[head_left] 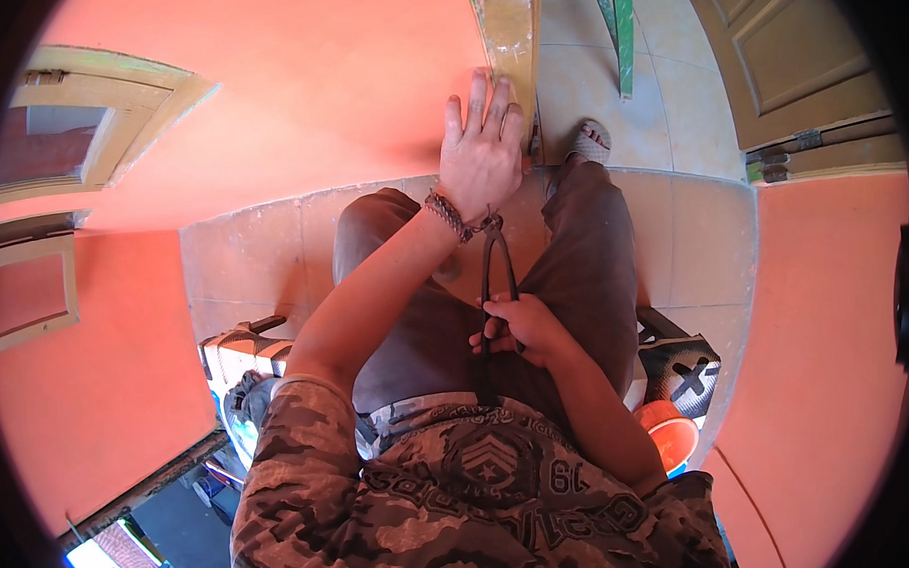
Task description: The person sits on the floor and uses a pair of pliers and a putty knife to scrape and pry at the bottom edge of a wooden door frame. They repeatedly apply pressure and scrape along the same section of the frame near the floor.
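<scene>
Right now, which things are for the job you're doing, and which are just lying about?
For the job, it seems:
dark pincers, held in the right hand
wooden post, with the left hand at it

Probably just lying about:
orange bucket
green strip

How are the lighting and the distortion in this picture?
Head view: brightest on the orange wall and pale floor tiles toward the top; head view: dark pincers in the right hand blend partly into the dim trousers; head view: fisheye distortion bows the wooden door at upper right, and black rims the sides.
</scene>
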Demonstrator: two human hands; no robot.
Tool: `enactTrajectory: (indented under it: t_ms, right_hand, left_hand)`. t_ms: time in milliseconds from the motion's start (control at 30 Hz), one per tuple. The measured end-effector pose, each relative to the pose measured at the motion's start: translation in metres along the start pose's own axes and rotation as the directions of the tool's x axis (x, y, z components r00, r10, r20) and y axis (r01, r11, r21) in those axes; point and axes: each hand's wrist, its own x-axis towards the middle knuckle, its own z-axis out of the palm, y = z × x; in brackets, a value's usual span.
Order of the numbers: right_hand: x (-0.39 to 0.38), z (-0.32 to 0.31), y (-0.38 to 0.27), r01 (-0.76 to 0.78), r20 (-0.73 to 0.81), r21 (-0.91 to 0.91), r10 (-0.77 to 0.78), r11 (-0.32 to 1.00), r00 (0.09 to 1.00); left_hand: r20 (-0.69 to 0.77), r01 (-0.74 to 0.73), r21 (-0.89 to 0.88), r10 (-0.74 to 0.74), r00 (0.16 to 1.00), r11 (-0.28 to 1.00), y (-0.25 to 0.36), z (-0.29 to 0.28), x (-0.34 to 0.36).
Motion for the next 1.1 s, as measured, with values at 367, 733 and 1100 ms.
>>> enactTrajectory:
  t_ms: [367, 733, 1100]
  right_hand:
    - [-0.006, 0.007, 0.001, 0.102, -0.064, -0.011, -0.103, 0.995, 0.993]
    - [0.006, 0.027, 0.020, 0.048, -0.095, -0.300, -0.080, 0.953, 0.992]
    - [-0.010, 0.186, 0.059, 0.347, 0.267, -0.929, -0.422, 0.125, 0.866]
  left_hand:
    - [0.077, -0.013, -0.009, 0.014, 0.997, 1.000, -0.007, -0.011, 0.002]
    - [-0.019, 0.025, 0.450, -0.019, 1.000, 0.893, -0.002, 0.038, -0.015]
    - [-0.291, 0.936, -0.256, -0.943, 0.163, 0.241, -0.061, -0.212, -0.396]
